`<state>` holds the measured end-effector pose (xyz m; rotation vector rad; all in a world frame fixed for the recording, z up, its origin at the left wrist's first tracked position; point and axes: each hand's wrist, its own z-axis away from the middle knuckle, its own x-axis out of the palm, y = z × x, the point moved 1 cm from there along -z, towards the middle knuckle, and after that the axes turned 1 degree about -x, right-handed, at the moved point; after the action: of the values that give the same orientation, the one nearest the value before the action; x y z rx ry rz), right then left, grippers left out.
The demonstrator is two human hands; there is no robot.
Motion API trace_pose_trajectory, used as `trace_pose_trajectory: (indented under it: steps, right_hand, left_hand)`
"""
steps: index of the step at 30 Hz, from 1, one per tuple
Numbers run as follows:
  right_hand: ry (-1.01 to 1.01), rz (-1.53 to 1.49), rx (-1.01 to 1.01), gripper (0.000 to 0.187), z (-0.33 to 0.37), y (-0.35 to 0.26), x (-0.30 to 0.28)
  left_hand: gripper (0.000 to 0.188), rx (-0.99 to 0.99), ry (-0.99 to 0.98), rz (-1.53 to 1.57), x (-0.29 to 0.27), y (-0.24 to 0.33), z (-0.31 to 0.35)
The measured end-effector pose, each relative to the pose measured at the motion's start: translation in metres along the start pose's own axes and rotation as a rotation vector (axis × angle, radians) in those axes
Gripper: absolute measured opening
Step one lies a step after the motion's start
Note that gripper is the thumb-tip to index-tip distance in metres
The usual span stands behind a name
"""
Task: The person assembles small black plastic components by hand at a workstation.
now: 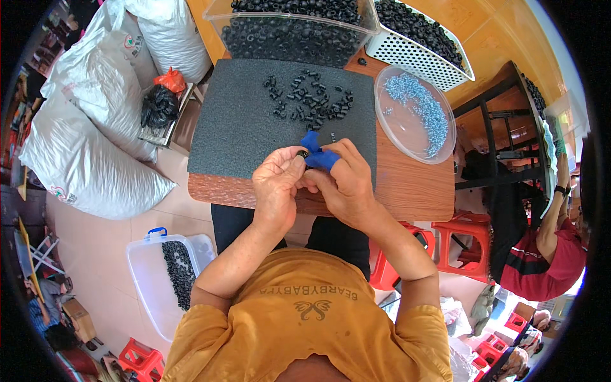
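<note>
My left hand [278, 186] pinches a small black cylindrical part [302, 153] between thumb and finger, over the near edge of the dark grey mat [229, 121]. Close against it, my right hand [349, 186] has its fingers bent inward. Bright blue material [323, 159] covers or lies at the fingertips there; whether it is a wrap or a cloth I cannot tell. What the right fingers grip is hidden. Just beyond both hands, many small black cylindrical parts [312, 105] lie loose on the mat.
A round clear tray [384, 114] with tiny silvery-blue pieces sits at the table's right. Behind are a clear bin [219, 25] and a white perforated basket [414, 58], both holding black parts. White sacks [95, 153] stand left; a plastic tub [143, 280] and red stools [461, 245] are on the floor.
</note>
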<state>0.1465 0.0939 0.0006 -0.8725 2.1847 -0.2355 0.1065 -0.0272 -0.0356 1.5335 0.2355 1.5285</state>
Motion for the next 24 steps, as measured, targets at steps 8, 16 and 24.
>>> trace_pose_trajectory:
  steps: [8, 16, 24]
  right_hand:
    - [0.134, -0.401, 0.553, 0.012, 0.011, 0.000, -0.004]
    - [0.236, -0.668, 0.736, 0.011, 0.014, -0.001, -0.003]
    - [0.227, -0.632, 0.714, 0.012, 0.020, 0.002, 0.000]
  left_hand:
    - [0.018, -0.169, -0.092, 0.141, -0.004, 0.002, 0.002]
    - [0.019, -0.082, -0.118, 0.033, -0.002, 0.001, 0.005]
    - [0.021, -0.023, -0.113, -0.092, 0.001, 0.001, 0.009]
